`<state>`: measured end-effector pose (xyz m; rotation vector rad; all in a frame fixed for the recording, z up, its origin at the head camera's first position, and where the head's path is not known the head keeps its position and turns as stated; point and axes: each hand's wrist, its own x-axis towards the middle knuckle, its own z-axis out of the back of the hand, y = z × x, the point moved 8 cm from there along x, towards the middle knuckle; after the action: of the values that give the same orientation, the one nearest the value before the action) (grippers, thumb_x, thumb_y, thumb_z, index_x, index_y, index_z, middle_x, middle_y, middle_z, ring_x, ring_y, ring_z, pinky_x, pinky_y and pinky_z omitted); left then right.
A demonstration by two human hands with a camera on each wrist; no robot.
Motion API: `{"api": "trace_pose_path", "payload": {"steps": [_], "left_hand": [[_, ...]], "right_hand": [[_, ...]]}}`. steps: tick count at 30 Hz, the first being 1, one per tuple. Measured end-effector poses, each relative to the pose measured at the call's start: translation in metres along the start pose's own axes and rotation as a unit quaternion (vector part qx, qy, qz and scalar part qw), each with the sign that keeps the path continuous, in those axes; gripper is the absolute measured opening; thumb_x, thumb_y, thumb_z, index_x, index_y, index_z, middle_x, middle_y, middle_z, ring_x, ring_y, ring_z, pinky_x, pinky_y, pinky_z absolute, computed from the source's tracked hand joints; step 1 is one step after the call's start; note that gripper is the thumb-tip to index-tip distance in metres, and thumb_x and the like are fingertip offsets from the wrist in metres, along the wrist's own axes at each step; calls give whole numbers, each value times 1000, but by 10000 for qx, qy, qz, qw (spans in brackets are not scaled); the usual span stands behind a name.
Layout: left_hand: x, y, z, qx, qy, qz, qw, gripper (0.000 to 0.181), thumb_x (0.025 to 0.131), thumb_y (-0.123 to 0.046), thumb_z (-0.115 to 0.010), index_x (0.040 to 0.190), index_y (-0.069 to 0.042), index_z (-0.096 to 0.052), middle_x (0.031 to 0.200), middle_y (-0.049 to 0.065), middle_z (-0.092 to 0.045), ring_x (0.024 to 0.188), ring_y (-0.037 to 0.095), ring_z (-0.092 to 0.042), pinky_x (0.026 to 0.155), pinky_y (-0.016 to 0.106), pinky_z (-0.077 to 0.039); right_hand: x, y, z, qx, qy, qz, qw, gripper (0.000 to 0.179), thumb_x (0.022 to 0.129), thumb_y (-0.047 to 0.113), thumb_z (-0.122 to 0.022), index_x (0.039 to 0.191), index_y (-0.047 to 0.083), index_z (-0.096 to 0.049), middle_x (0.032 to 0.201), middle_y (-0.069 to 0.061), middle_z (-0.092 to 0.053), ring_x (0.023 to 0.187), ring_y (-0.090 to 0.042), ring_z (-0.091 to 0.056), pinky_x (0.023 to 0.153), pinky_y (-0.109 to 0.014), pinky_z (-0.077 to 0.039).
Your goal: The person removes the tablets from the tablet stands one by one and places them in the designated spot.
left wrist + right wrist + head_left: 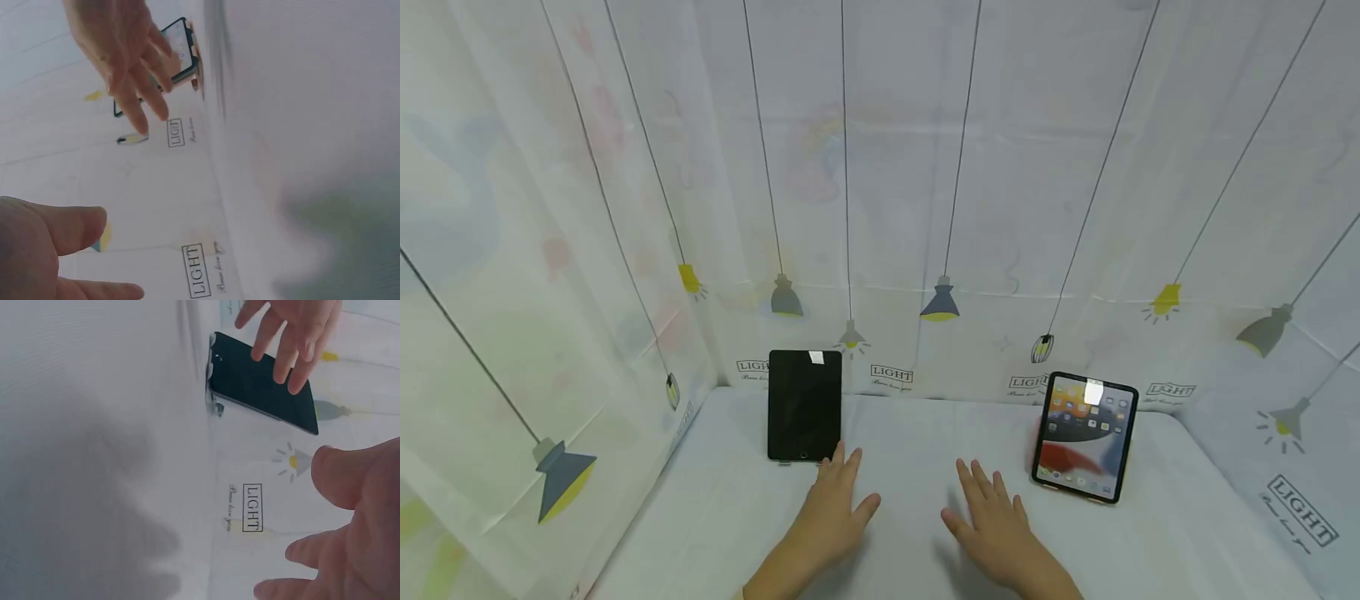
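Observation:
My left hand (832,518) hovers over the white tabletop with fingers spread, holding nothing. Its fingertips overlap the lower right corner of a dark-screened tablet (805,406) in the head view. That tablet leans upright on a small stand (219,409) at the back left. Apart from it, my right hand (997,533) is also held above the table, fingers extended and nothing in them. To the right of this hand stands a second tablet (1086,437), tilted back, its screen lit with app icons. Both palms face down and inward, as the wrist views show.
A white cloth covers the table (910,467). Behind it hangs a pale curtain (895,192) printed with hanging lamps and the word LIGHT, and it wraps round the left and right sides. Shadows of the hands fall on the cloth.

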<state>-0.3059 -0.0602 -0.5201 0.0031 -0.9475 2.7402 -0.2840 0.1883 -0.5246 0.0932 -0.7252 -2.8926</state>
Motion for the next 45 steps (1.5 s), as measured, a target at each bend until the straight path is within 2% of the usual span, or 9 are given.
{"api": "trace_pose_path", "payload": {"steps": [5,9,15,21,25,29,34,39,45], "left_hand": [[3,10,20,-919,-142,481,9945,67,103,-39,-70,160,-9,-49,173,20,-37,157,50,-38,123,74,-35],[2,21,37,-1396,-376,807,9862,57,103,-36,-70,155,-16,-56,165,16,-51,153,45,-48,119,72,-43],[1,35,55,-2051,-725,789,9729,42,106,-23,-66,147,-15,-64,154,11,-63,146,38,-58,116,62,-52],[2,46,62,-2820,-760,893,9522,35,106,-11,-64,140,-10,-68,147,15,-68,139,34,-65,110,50,-59],[5,52,61,-3380,-672,1007,9333,35,105,-5,-64,140,-4,-67,145,21,-68,132,32,-69,101,43,-64],[6,59,62,-3839,-611,1122,9145,38,105,-3,-61,143,-1,-63,146,23,-67,130,33,-70,100,46,-65],[8,66,67,-4100,-714,1200,9013,42,107,-3,-60,148,-1,-57,149,23,-65,131,37,-70,102,49,-64],[11,74,72,-4287,-731,1240,8919,42,107,-4,-60,150,-2,-56,150,23,-65,131,37,-70,103,48,-64],[16,81,78,-4492,-698,1219,8823,43,108,-4,-60,151,-2,-55,151,23,-63,134,38,-68,103,47,-63]], "right_hand": [[7,0,2,1094,203,26,9938,75,108,49,-60,169,15,-34,172,-22,-38,158,-57,-31,123,-80,-28],[12,3,3,2186,427,-42,9749,67,109,43,-61,166,15,-41,167,-21,-47,157,-51,-39,125,-73,-33],[20,6,3,3576,670,184,9313,62,112,31,-57,165,6,-39,164,-25,-49,157,-49,-39,125,-68,-37],[33,1,-3,4723,917,-131,8766,60,114,25,-53,168,7,-33,168,-24,-43,159,-48,-36,125,-65,-39],[40,2,-6,5062,1031,-142,8561,63,113,24,-54,169,9,-31,170,-24,-41,160,-46,-35,126,-61,-40],[46,5,-9,5261,1106,-41,8432,64,112,23,-55,169,9,-30,171,-24,-39,160,-45,-35,126,-58,-41],[54,12,-9,5505,1113,13,8274,65,110,22,-58,168,10,-32,170,-22,-42,159,-43,-39,125,-55,-44],[61,19,-9,5741,1109,126,8111,64,110,19,-57,168,8,-31,170,-23,-42,157,-41,-43,125,-53,-45],[69,27,-8,5847,1124,289,8029,62,112,21,-55,168,8,-32,169,-24,-43,156,-44,-43,123,-54,-46]]}}
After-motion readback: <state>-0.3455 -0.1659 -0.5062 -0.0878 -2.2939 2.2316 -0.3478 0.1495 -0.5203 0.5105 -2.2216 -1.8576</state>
